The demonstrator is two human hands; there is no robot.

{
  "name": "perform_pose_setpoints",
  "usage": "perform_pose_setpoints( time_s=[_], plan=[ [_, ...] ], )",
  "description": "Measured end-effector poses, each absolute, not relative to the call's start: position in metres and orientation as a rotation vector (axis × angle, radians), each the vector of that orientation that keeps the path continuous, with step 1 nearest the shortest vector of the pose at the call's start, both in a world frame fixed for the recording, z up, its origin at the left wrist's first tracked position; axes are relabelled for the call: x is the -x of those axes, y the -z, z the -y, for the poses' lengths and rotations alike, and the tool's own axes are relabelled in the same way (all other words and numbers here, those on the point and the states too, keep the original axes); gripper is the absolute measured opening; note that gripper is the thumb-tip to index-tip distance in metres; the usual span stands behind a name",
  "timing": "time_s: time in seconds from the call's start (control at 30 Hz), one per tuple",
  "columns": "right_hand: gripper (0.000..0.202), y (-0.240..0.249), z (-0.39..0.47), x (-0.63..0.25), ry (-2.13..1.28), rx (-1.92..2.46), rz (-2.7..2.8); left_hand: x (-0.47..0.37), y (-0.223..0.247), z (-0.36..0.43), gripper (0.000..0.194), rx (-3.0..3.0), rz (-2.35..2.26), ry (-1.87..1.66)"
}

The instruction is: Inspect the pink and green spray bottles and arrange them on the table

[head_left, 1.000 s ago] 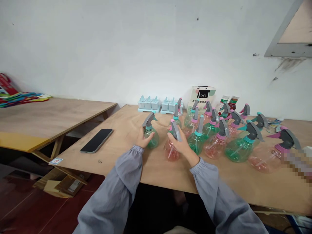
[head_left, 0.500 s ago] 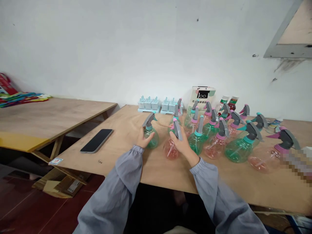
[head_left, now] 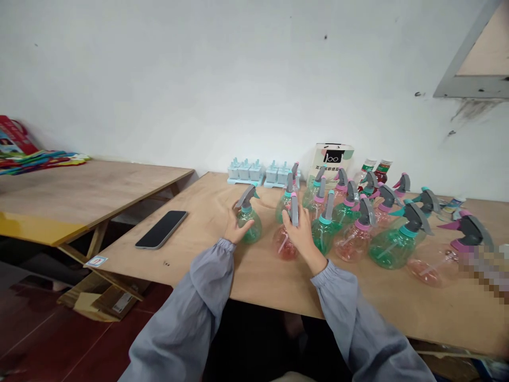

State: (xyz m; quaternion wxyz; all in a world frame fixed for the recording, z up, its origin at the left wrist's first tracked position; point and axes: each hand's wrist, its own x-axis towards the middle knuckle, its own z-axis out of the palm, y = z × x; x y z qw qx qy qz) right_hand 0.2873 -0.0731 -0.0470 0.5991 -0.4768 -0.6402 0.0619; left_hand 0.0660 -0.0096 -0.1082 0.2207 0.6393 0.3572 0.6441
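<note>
My left hand (head_left: 237, 227) is wrapped round the left side of a green spray bottle (head_left: 251, 232) with a grey and teal head, which stands upright on the wooden table (head_left: 199, 265). To its right, my right hand (head_left: 300, 229) grips the grey and pink head of a pink spray bottle (head_left: 284, 246) standing on the table. Part of that head is hidden by the fingers. Several more green and pink spray bottles stand close beside my right hand, among them a green one (head_left: 323, 233) and a pink one (head_left: 350, 243).
A black phone (head_left: 161, 229) lies on the left of the table. Pale blue moulds (head_left: 245, 171), a printed box (head_left: 330, 159) and small bottles (head_left: 382, 171) stand at the back. Another table (head_left: 119, 185) at the left bears colourful cloth-like items (head_left: 43, 159).
The pink bottle's head has turned in my right hand, so its grey lever now looks more upright. My left hand stays at the green bottle. The view has shifted slightly.
</note>
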Motion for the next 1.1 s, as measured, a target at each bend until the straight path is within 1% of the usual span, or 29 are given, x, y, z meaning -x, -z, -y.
perform_pose_setpoints(
  time_s=[0.07, 0.13, 0.23, 0.33, 0.5, 0.57, 0.7, 0.87, 0.93, 1.03, 1.1],
  plan=[
    [0.041, 0.048, 0.073, -0.288, -0.249, 1.060, 1.456, -0.060, 0.105, 0.007, 0.095, -1.745, -0.884, -1.821],
    [0.048, 0.051, 0.074, -0.288, -0.360, 1.051, 1.413, -0.052, 0.096, 0.005, 0.096, -1.724, -0.847, -1.813],
    [0.054, 0.057, 0.075, -0.287, -0.505, 1.083, 1.364, -0.044, 0.073, 0.002, 0.085, -1.785, -0.857, -1.640],
    [0.056, 0.065, 0.076, -0.286, -0.587, 1.063, 1.337, -0.049, 0.047, -0.002, 0.074, -1.918, -0.878, -1.459],
    [0.050, 0.073, 0.081, -0.290, -0.559, 1.070, 1.328, -0.075, 0.023, -0.007, 0.045, -1.929, -0.699, -1.282],
    [0.046, 0.074, 0.084, -0.292, -0.524, 1.071, 1.345, -0.081, 0.023, -0.005, 0.038, -1.799, -0.619, -1.313],
    [0.043, 0.074, 0.087, -0.292, -0.530, 1.060, 1.371, -0.082, 0.031, 0.000, 0.031, -1.502, -0.499, -1.448],
    [0.038, 0.071, 0.087, -0.292, -0.495, 1.077, 1.406, -0.078, 0.034, -0.002, 0.016, -1.355, -0.506, -1.599],
    [0.037, 0.070, 0.087, -0.292, -0.483, 1.083, 1.405, -0.078, 0.033, -0.002, 0.017, -1.344, -0.523, -1.578],
    [0.037, 0.070, 0.088, -0.293, -0.492, 1.083, 1.420, -0.080, 0.032, 0.002, 0.029, -1.338, -0.490, -1.542],
    [0.036, 0.070, 0.087, -0.293, -0.493, 1.078, 1.434, -0.082, 0.031, 0.005, 0.033, -1.344, -0.470, -1.537]
  ],
)
